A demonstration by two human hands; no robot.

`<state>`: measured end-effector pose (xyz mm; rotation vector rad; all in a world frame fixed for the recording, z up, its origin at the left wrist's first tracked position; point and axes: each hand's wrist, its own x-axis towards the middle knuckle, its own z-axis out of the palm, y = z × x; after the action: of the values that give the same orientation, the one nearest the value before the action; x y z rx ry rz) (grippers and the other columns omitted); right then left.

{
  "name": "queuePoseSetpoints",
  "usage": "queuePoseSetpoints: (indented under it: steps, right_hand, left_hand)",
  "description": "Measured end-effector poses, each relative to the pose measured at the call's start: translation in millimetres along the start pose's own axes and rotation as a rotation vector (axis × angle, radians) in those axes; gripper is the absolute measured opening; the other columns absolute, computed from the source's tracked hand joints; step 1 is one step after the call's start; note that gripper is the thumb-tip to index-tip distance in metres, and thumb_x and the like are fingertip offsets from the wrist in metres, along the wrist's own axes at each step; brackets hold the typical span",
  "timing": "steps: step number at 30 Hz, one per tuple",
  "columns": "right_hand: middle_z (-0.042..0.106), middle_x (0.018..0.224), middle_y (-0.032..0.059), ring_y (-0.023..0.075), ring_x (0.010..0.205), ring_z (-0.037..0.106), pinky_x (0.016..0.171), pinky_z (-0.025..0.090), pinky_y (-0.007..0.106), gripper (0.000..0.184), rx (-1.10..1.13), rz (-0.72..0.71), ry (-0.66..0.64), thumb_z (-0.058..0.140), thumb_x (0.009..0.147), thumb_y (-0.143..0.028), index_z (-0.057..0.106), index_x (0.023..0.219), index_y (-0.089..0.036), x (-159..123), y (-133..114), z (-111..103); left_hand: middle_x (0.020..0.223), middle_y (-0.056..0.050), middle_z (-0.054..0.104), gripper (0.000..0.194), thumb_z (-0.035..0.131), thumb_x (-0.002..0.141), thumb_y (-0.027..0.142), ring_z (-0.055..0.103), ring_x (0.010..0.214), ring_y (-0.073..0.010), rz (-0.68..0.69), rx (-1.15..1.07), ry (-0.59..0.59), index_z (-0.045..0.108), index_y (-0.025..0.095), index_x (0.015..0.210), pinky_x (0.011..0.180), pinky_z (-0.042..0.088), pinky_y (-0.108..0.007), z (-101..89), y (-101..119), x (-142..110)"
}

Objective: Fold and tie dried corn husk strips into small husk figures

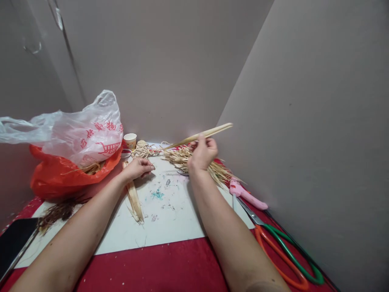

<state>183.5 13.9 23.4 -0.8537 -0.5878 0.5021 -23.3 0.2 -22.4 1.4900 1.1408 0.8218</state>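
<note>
My right hand [204,153] is raised over the back of the white board, pinching a long, pale, dried husk strip [217,129] that slants up to the right. Just behind and below it lies a bundle of cut straw-coloured strips [179,159]. Low over the board at the left, my left hand [140,168] has its fingers curled together; whatever they may hold is hidden. Under that wrist, a flat dried husk piece [134,200] with frayed ends rests on the white board [170,231].
A red and clear plastic bag [82,162] stands left, near a paper cup [130,140] and a coil of cord [142,150]. Dark fibres [56,215] and a black phone-like slab [16,241] lie front left. Scissors [278,243] and a pink-handled tool [247,194] sit beside the right wall.
</note>
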Motion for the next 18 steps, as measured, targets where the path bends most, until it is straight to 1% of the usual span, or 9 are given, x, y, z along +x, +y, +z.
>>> queuePoseSetpoints:
  steps: [2, 3, 5, 8, 10, 12, 14, 16, 18]
  right_hand:
    - [0.045, 0.053, -0.0058, 0.0116, 0.047, 0.047, 0.042, 0.040, 0.023, 0.031, 0.007, -0.022, 0.091, 0.055, 0.080, -0.047, 0.035, 0.069, -0.026, 20, -19, -8]
    - [0.044, 0.053, -0.0060, 0.0116, 0.047, 0.047, 0.042, 0.039, 0.023, 0.029, 0.018, -0.016, 0.095, 0.054, 0.082, -0.043, 0.034, 0.069, -0.026, 27, -27, -11]
    - [0.043, 0.052, -0.0069, 0.0101, 0.045, 0.044, 0.041, 0.036, 0.021, 0.025, 0.052, 0.049, 0.029, 0.055, 0.081, -0.035, 0.035, 0.069, -0.026, 30, -37, -13]
    - [0.044, 0.049, -0.0083, 0.0065, 0.041, 0.039, 0.039, 0.031, 0.018, 0.018, 0.040, 0.268, -0.242, 0.058, 0.075, -0.025, 0.042, 0.068, -0.023, 14, -36, -8]
    - [0.045, 0.047, -0.0079, 0.0053, 0.039, 0.037, 0.037, 0.029, 0.017, 0.018, -0.013, 0.389, -0.445, 0.063, 0.071, -0.027, 0.047, 0.065, -0.021, -1, -27, -2]
    - [0.046, 0.046, -0.0071, 0.0052, 0.037, 0.037, 0.037, 0.028, 0.017, 0.023, -0.089, 0.441, -0.607, 0.066, 0.070, -0.033, 0.049, 0.062, -0.020, -12, -15, 0]
    - [0.046, 0.043, -0.0065, 0.0058, 0.036, 0.037, 0.037, 0.028, 0.018, 0.028, -0.243, 0.460, -0.769, 0.068, 0.070, -0.038, 0.050, 0.059, -0.019, -16, -4, -3]
    - [0.046, 0.039, -0.0048, 0.0072, 0.036, 0.038, 0.038, 0.028, 0.020, 0.029, -0.508, 0.426, -0.938, 0.070, 0.069, -0.035, 0.052, 0.053, -0.019, -15, 4, -9]
    - [0.047, 0.039, -0.0028, 0.0086, 0.039, 0.041, 0.040, 0.028, 0.021, 0.028, -0.779, 0.251, -0.997, 0.073, 0.065, -0.027, 0.053, 0.047, -0.018, -14, 10, -14]
  left_hand:
    - [0.048, 0.004, 0.053, 0.029, 0.075, 0.067, 0.038, 0.037, 0.034, -0.0037, -0.013, -0.001, 0.064, 0.061, 0.013, 0.066, 0.035, 0.024, -0.018, -0.3, 1, 0]
    - [0.048, 0.003, 0.052, 0.031, 0.073, 0.069, 0.041, 0.038, 0.034, -0.0038, -0.019, -0.016, 0.092, 0.061, 0.013, 0.066, 0.035, 0.024, -0.018, -0.4, 2, -1]
    - [0.052, 0.001, 0.055, 0.039, 0.066, 0.076, 0.050, 0.041, 0.035, -0.0046, -0.046, -0.091, 0.113, 0.064, 0.012, 0.070, 0.035, 0.027, -0.018, -1.4, 5, -1]
    - [0.059, -0.005, 0.062, 0.052, 0.053, 0.083, 0.059, 0.052, 0.041, -0.0084, -0.110, -0.262, 0.070, 0.067, 0.010, 0.075, 0.039, 0.039, -0.020, -5.1, 9, 0]
    - [0.062, -0.008, 0.063, 0.055, 0.048, 0.085, 0.060, 0.056, 0.045, -0.0107, -0.138, -0.350, 0.036, 0.067, 0.009, 0.076, 0.043, 0.044, -0.021, -8.0, 10, 0]
    - [0.061, -0.008, 0.063, 0.055, 0.045, 0.087, 0.058, 0.058, 0.046, -0.0113, -0.152, -0.395, 0.022, 0.067, 0.009, 0.076, 0.044, 0.046, -0.021, -9.7, 11, 0]
    - [0.060, -0.008, 0.063, 0.056, 0.042, 0.089, 0.058, 0.058, 0.046, -0.0117, -0.158, -0.422, 0.021, 0.066, 0.009, 0.076, 0.044, 0.047, -0.021, -9.7, 14, -1]
    - [0.060, -0.009, 0.063, 0.059, 0.037, 0.090, 0.059, 0.060, 0.047, -0.0128, -0.157, -0.450, 0.027, 0.066, 0.009, 0.077, 0.045, 0.049, -0.022, -8.4, 17, -3]
    - [0.062, -0.010, 0.064, 0.061, 0.034, 0.091, 0.060, 0.063, 0.050, -0.0149, -0.160, -0.477, 0.033, 0.066, 0.008, 0.080, 0.047, 0.051, -0.023, -6.7, 20, -4]
